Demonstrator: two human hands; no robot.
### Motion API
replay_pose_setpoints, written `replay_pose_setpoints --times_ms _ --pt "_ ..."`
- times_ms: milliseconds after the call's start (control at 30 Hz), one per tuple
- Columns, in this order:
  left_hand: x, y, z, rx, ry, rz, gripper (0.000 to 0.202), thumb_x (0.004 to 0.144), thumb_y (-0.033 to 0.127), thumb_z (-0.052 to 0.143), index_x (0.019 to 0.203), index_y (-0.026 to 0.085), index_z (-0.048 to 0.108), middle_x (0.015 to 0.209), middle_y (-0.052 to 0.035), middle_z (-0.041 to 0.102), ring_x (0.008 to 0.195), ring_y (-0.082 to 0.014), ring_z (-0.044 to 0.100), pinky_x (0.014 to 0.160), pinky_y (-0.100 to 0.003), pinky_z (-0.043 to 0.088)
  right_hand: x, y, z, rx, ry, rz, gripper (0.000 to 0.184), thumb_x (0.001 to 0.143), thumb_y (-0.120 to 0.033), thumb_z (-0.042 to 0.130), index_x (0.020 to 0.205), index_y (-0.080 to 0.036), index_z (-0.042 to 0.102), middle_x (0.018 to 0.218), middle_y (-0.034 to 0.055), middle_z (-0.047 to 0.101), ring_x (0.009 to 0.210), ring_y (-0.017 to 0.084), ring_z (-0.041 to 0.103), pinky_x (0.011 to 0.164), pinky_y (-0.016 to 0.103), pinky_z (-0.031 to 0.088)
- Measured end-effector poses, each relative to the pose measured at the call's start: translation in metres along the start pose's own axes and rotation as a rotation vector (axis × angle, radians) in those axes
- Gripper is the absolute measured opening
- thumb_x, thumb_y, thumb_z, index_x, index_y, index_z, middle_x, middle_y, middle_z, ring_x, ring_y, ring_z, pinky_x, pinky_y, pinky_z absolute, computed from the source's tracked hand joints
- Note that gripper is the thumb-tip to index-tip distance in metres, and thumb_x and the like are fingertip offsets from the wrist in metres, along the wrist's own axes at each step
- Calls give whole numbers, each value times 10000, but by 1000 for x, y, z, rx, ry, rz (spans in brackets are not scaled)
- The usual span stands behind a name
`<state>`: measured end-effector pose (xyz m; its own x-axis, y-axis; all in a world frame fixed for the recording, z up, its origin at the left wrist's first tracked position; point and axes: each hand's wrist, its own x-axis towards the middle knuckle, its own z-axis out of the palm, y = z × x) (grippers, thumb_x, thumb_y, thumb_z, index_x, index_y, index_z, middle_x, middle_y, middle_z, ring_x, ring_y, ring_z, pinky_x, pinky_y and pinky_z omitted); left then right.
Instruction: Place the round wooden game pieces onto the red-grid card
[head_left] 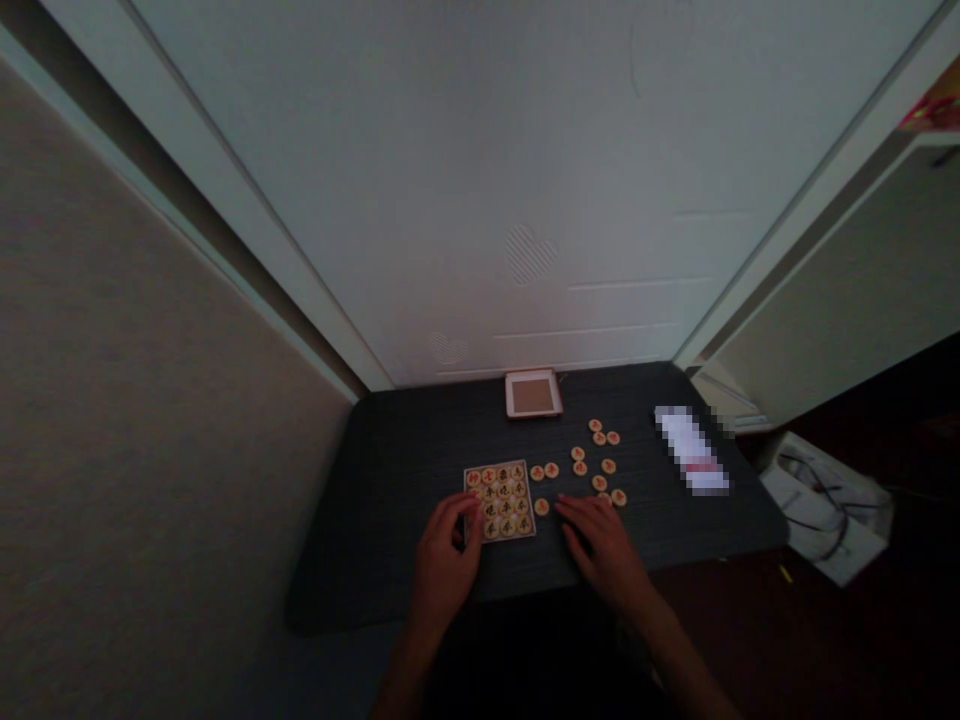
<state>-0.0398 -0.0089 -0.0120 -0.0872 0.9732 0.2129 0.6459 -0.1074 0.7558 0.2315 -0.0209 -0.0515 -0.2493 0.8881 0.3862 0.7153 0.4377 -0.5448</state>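
Observation:
A small square tray [529, 498] filled with round wooden chess discs lies on the dark table [405, 450]. My left hand [444, 560] curls round the tray's near left corner, fingers bent against its edge. My right hand [604, 550] lies flat on the table just right of the tray, fingers stretched toward a loose disc [541, 507]. Several more loose discs [598, 460] are scattered beyond my right hand.
A square lid or box with a brown inside [533, 393] sits at the table's far edge by the wall. A white blurred packet [694, 450] lies at the right. A white bag with cables [825, 505] is on the floor to the right.

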Motion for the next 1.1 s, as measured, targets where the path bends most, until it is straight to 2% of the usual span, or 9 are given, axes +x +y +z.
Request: replay_pose_setpoints --times_ms 233,467,700,800,900,967,1100 --pt "-3 -2 -2 3 -23 4 199 951 351 554 1033 225 684 1122 -85 704 970 -234 683 754 -348 567 16 -17 17 38 -81 -40 448 920 -183 621 1355 -285 596 1317 73 667 1201 270 597 1006 501 515" --pt "-3 -11 -7 2 -3 -26 195 945 369 576 1016 230 693 1068 -66 726 939 -227 688 737 -338 557 8 -9 25 85 -33 -29 236 927 -202 629 1149 -252 690 1144 80 722 1080 253 645 944 465 534" --pt "-3 -7 -8 -44 -33 -84 225 926 401 590 1022 233 707 1057 -60 753 856 -222 717 744 -350 582 3 -16 17 156 -15 10 183 930 -194 617 1094 -245 680 1032 67 738 986 238 676 895 432 554" --pt "-6 3 -8 -103 -80 -138 223 918 405 602 1032 251 716 1045 -39 771 843 -217 737 768 -350 597 2 -24 7 201 7 33 208 923 -209 624 1123 -250 665 1036 64 739 970 230 687 878 407 571" --pt "-10 16 -4 -201 -143 -166 207 918 403 611 1010 258 727 1035 -33 781 915 -226 744 828 -356 597 1 -34 -1 235 21 40 260 928 -222 621 1184 -262 646 1082 61 737 1006 223 692 898 384 576" --pt "-13 25 2 -310 -224 -193 222 918 404 616 1035 250 723 1040 -47 785 946 -234 746 841 -360 599 1 -40 -5 244 31 31 278 932 -230 620 1207 -271 639 1112 61 734 1031 220 693 913 374 576" --pt "-17 43 15 -507 -428 -265 317 919 437 599 1147 233 681 1093 -85 776 965 -246 747 739 -338 617 4 -50 -6 254 30 -5 273 936 -239 620 1205 -276 643 1121 62 738 1036 220 698 920 374 577"
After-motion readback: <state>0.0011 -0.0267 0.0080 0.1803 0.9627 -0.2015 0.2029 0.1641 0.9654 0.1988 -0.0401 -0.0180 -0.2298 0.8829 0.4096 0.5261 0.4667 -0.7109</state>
